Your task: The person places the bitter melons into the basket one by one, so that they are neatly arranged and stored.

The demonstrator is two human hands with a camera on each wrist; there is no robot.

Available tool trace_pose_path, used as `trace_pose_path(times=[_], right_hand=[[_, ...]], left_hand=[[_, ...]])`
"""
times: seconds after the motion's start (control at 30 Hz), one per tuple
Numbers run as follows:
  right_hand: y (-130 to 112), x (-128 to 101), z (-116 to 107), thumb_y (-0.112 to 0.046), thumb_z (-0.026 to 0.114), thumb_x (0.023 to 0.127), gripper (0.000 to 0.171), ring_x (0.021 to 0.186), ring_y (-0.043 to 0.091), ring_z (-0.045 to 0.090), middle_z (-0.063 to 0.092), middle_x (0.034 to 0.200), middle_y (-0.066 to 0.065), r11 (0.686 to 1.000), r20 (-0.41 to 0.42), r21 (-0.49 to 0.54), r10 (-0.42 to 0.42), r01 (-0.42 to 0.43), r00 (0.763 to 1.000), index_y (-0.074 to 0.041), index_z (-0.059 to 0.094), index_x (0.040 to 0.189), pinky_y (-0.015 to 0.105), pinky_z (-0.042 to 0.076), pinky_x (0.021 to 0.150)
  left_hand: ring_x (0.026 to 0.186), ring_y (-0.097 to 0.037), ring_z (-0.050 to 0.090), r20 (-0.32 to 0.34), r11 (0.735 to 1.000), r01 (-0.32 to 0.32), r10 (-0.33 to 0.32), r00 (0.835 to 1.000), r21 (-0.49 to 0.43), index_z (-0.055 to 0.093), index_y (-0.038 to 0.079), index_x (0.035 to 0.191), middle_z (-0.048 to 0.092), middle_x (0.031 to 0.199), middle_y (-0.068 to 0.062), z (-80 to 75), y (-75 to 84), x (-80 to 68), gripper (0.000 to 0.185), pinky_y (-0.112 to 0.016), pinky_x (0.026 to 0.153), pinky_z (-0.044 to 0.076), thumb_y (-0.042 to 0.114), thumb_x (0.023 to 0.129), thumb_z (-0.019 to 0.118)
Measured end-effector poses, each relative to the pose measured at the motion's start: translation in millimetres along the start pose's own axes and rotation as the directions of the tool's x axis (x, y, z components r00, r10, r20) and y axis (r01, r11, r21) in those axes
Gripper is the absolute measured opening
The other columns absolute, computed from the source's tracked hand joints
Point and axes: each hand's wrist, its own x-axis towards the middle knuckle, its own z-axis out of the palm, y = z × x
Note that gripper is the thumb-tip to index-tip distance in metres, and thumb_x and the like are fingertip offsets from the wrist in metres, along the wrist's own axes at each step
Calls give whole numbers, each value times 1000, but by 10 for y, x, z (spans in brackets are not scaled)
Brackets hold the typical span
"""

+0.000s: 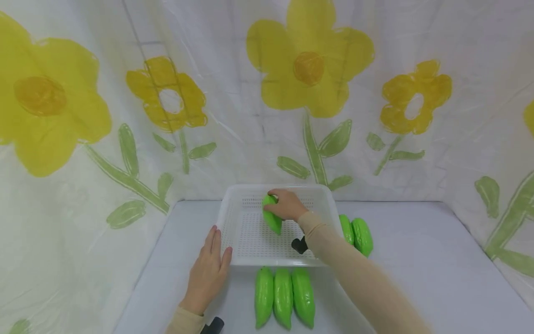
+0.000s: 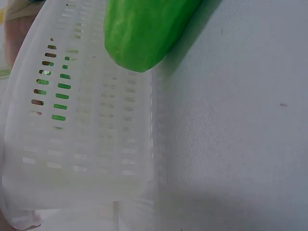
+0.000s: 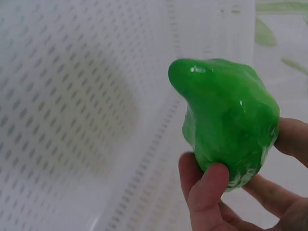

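A white perforated basket (image 1: 233, 232) stands on the table. My right hand (image 1: 285, 205) reaches into it and grips a green gourd (image 1: 271, 217) above the mesh floor; the right wrist view shows its fingers (image 3: 207, 187) curled round the green gourd (image 3: 226, 120). My left hand (image 1: 207, 271) lies flat on the table with straight fingers, touching the basket's front left corner. Three green gourds (image 1: 283, 297) lie side by side in front of the basket. Two more gourds (image 1: 356, 234) lie at its right side. In the left wrist view a gourd tip (image 2: 144, 33) lies beside the basket wall (image 2: 86, 130).
The white table (image 1: 417, 260) runs to the right of the basket. A curtain printed with yellow flowers (image 1: 308, 69) closes off the back and both sides. A black wrist strap (image 1: 298, 245) shows on my right forearm.
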Motion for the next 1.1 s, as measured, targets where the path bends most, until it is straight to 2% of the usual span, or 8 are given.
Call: trace_pose_path(times=[0.1,0.23,0.37,0.73,0.97,1.1], right_hand=[[-127,120,217,-30,72,96,60,96,27,69,59,144,21,995,29,89,43,-46,999,-6,56,148,35,64,65],[-299,242,476,-30,73,96,60,89,23,68,59,143,21,988,61,133,67,-75,996,-6,56,148,33,63,62],[-396,334,652,-30,74,95,61,92,24,68,59,143,20,987,76,138,67,-77,995,-5,56,148,32,63,60],[-363,490,887,-23,78,91,63,95,28,70,63,129,20,972,126,157,156,-174,980,-1,54,145,35,63,57],[-335,564,973,-21,79,91,61,98,30,69,63,122,18,979,126,85,172,-184,977,0,51,142,34,62,54],[-276,624,1037,-22,80,91,62,90,26,69,64,116,17,983,113,39,176,-181,978,-1,51,141,30,59,49]], left_hand=[[136,-49,52,-6,1000,-5,5,1000,3,34,-11,156,33,165,-27,23,-2,1,63,-63,99,53,28,109,49],[134,-49,54,-12,1000,-12,12,1000,7,35,-11,156,34,164,-27,15,-6,-3,62,-63,97,54,28,109,49],[134,-50,54,-19,1000,-20,20,1000,2,36,-12,155,35,164,-28,14,-8,-13,62,-63,97,54,26,108,50],[130,-49,57,-18,1000,-24,24,1000,1,37,-11,155,35,164,-26,5,-6,-9,61,-63,94,55,26,109,51],[131,-49,56,-14,1000,-19,19,1000,8,37,-11,155,35,165,-25,-8,3,-9,61,-63,95,54,26,108,50],[131,-49,56,-7,1000,-10,10,1000,11,37,-11,155,34,165,-25,-14,22,-7,61,-63,96,54,27,109,50]])
